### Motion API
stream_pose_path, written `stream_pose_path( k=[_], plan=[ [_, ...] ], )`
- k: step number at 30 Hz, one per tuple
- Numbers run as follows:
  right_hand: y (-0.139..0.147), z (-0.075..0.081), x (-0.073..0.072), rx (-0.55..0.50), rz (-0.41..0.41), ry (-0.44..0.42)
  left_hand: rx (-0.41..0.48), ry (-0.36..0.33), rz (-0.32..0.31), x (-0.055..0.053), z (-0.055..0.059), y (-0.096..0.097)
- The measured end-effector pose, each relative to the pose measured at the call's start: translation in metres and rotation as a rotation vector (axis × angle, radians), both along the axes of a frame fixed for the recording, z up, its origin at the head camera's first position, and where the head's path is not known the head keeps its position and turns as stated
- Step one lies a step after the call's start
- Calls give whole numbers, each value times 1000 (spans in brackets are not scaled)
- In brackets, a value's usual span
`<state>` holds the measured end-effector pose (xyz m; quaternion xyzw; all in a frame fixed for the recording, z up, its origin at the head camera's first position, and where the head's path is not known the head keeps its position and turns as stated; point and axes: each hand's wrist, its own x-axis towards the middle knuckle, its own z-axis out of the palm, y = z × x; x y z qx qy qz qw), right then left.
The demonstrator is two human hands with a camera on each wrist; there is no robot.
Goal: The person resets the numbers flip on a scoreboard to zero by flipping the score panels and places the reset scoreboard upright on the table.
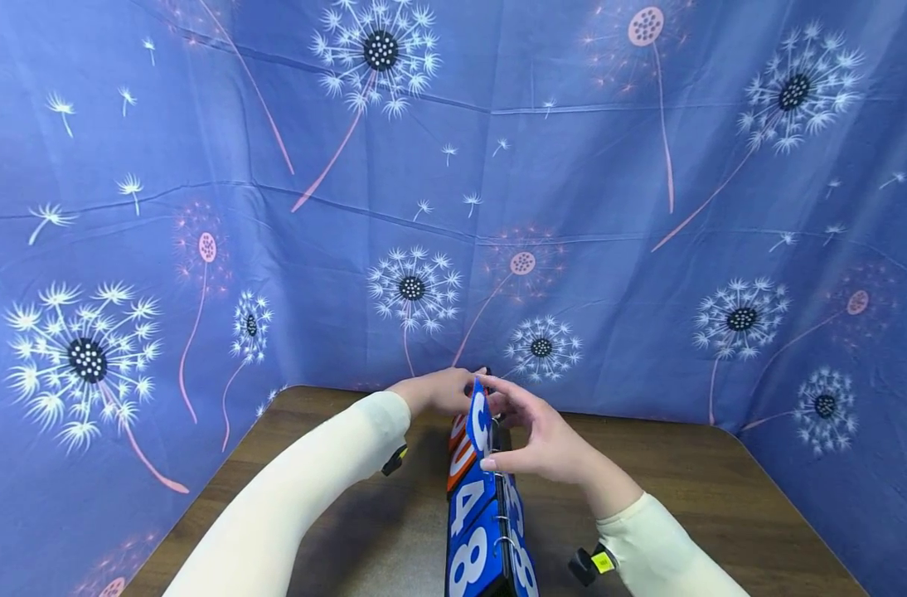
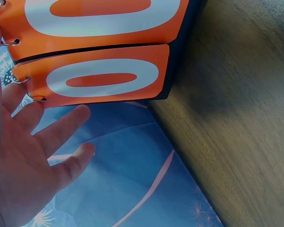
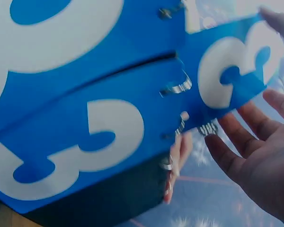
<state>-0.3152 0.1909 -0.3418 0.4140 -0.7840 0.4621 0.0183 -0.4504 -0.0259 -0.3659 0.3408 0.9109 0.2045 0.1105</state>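
A flip scoreboard (image 1: 507, 531) runs away from me, its number cards hung on metal rings along the top ridge. My right hand (image 1: 550, 439) holds a blue card (image 1: 479, 419) bearing a 3 by its edges, thumb at the near edge and fingers at the far one. That card stands up over the ridge; in the right wrist view another blue 3 card (image 3: 104, 142) lies on the slope below. My left hand (image 1: 444, 390) is at the board's far end, fingers extended beside the end orange 0 card (image 2: 104, 78) and its rings.
Blue 4 (image 1: 467, 504) and 8 (image 1: 468, 564) cards lie on the board's left slope, nearer me. Beneath is a brown wooden table (image 1: 647, 497). A blue dandelion-print cloth (image 1: 453, 207) hangs behind and at both sides.
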Motion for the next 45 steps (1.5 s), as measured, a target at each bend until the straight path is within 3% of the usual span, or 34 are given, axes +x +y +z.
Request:
stream_pose_path(
  k=[5,10,14,19,24,29,36,45],
  plan=[
    [-21,3,5,136,-10,66,-22,8,-69,-5,-1,1],
    [-27,7,1,251,81,107,2,-36,-29,-3,3,0],
    [-30,16,-6,355,149,36,2,-83,20,1,5,0],
    [-44,27,-13,517,231,-53,-4,-57,19,1,4,0],
    [-62,26,-16,660,268,51,13,-44,-5,1,3,0],
    [-71,20,-11,809,218,85,32,-61,-2,2,2,0],
    [-74,11,-3,989,133,121,21,-28,11,2,3,-1],
    [-76,8,4,1069,96,137,17,-46,19,3,2,-1]
  ],
)
